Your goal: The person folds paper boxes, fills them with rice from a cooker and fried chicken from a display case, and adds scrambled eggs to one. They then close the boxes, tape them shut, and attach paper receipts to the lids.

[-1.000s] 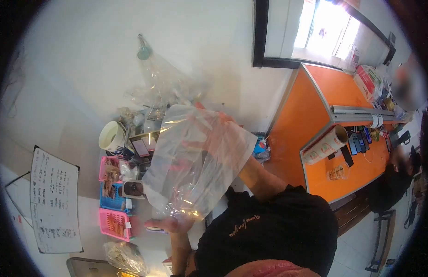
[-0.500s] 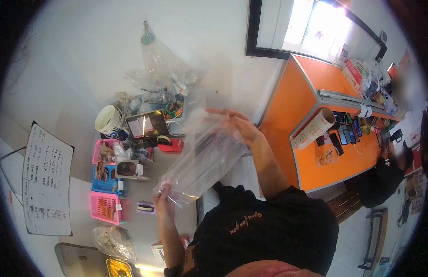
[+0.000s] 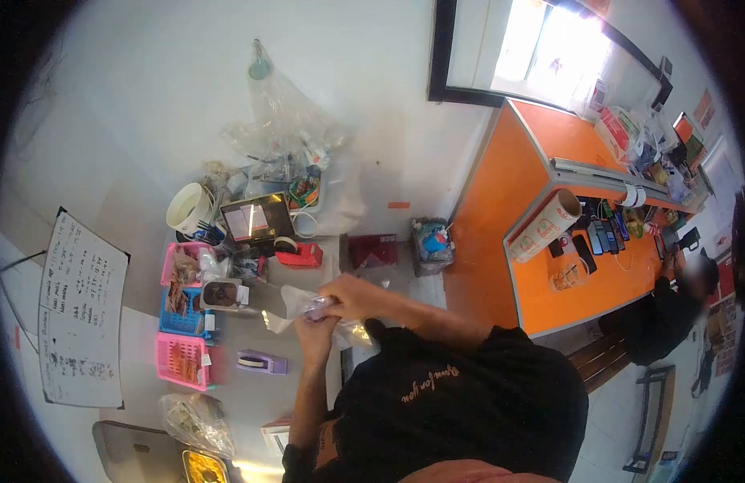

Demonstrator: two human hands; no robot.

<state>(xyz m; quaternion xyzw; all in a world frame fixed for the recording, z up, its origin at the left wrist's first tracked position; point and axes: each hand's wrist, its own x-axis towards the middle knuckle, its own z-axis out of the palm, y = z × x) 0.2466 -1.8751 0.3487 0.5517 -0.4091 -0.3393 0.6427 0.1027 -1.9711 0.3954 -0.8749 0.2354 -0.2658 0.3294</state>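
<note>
A clear plastic bag [image 3: 277, 315] is bunched up in front of my chest, over the edge of the grey table. My left hand [image 3: 316, 336] is closed around its gathered part from below. Right above it, my right hand [image 3: 350, 296] grips the same bunch, its fingers meeting those of the left. Loose plastic sticks out on both sides of the hands. Nearest on the table are a purple tape dispenser [image 3: 261, 362] and a red tape dispenser [image 3: 300, 254].
Pink and blue baskets [image 3: 179, 324] line the wall side of the table [image 3: 296, 390], below a tablet [image 3: 256, 217] and a white bucket [image 3: 188, 208]. A whiteboard [image 3: 83, 314] leans at left. The orange counter [image 3: 501, 282] holds phones; a person in black [image 3: 658, 318] sits beside it.
The bag was stretched long between my hands. My right hand has come down and toward the left one, and the plastic is now gathered between them.
</note>
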